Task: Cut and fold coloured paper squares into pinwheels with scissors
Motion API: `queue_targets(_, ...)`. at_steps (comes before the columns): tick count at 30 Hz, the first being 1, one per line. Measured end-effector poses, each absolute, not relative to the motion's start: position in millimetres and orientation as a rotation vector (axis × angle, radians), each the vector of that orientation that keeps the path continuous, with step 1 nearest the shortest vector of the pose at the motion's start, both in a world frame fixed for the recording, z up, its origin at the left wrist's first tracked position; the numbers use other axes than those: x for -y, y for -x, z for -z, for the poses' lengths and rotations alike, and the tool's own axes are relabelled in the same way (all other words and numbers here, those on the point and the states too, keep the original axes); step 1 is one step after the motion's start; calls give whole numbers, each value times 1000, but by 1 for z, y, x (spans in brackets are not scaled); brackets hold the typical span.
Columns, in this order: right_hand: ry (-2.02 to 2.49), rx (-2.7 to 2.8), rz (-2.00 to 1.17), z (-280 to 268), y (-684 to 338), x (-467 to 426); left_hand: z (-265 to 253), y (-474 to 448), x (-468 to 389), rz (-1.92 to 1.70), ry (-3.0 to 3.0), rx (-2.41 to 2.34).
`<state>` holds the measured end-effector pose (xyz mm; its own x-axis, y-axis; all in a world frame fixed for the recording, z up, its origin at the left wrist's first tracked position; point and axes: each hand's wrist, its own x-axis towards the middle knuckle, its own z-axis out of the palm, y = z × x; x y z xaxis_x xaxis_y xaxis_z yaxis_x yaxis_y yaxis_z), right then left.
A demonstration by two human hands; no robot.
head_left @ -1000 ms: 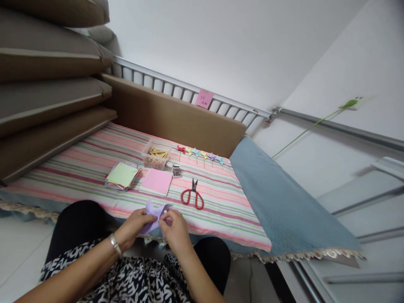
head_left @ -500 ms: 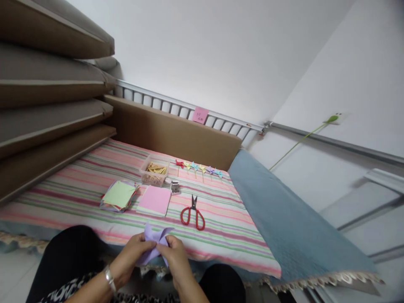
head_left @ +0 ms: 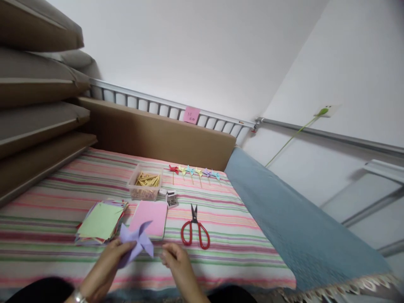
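A purple paper pinwheel (head_left: pixel 135 240) with folded, curved blades is pinched at its middle by my left hand (head_left: pixel 110 263). Just right of it, apart from the paper, is my right hand (head_left: pixel 176 259); its fingers are curled together, and anything between them is too small to make out. Behind the pinwheel lies a stack of pink paper squares (head_left: pixel 153 214). A pile of mixed-colour paper with green on top (head_left: pixel 100 221) lies left of that. Red-handled scissors (head_left: pixel 195 229) rest to the right, blades pointing away from me.
A clear plastic box (head_left: pixel 145 183) holds thin wooden sticks. Beside it sits a small open box of metal bits (head_left: pixel 171 199). Several finished pinwheels on sticks (head_left: pixel 190 170) lie in a row at the back. Brown cushions (head_left: pixel 41 118) are stacked at left; a brown board (head_left: pixel 158 134) stands behind.
My right hand has let go of the pinwheel and moved right. The left hand has carried the pinwheel forward and left, over the pink stack's near edge. The camera view has shifted.
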<state>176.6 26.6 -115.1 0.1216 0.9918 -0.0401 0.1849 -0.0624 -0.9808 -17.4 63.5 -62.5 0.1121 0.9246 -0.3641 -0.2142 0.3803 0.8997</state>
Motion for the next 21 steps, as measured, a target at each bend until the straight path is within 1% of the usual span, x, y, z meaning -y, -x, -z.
queue_targets(2, 1553, 1284, -911, 133, -189, -44, 53, 28, -92, -1039, -752, -1054)
queue_targets(4, 1619, 1303, -832, 145, -200, -61, 48, 28, -119, -1100, -740, -1011)
queue_targets(6, 1680, 1315, -756, 149, -209, -81, 51, 19, -140, -1084, -768, -964)
queue_targets(12, 1974, 1458, -427, 131, -223, -154, 99, -13, -157, -879, -935, -906)
queue_targets(17, 2245, 1626, -222, 121, -218, -210, 124, -7, -161, -887, -1017, -924)
queue_targets(21, 2413, 1688, -103, 123, -212, -232, 140, -6, -167, -839, -1022, -933)
